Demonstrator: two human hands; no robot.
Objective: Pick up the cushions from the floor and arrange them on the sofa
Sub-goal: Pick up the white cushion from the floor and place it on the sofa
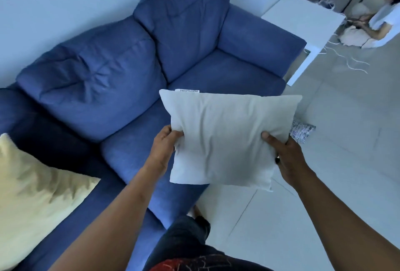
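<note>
I hold a plain light grey cushion (227, 136) in the air over the front edge of the blue sofa (134, 71). My left hand (165, 143) grips its left edge and my right hand (285, 158) grips its lower right side. A pale yellow cushion (32, 195) lies on the sofa's left end. A grey patterned cushion (302, 132) lies on the floor, mostly hidden behind the one I hold.
A white side table (303, 23) stands past the sofa's right arm. Beyond it a person (383, 13) sits on the floor among cloth and loose white cords (350, 60). Pale floor tiles (324, 184) spread to the right. My leg (186, 238) is next to the sofa front.
</note>
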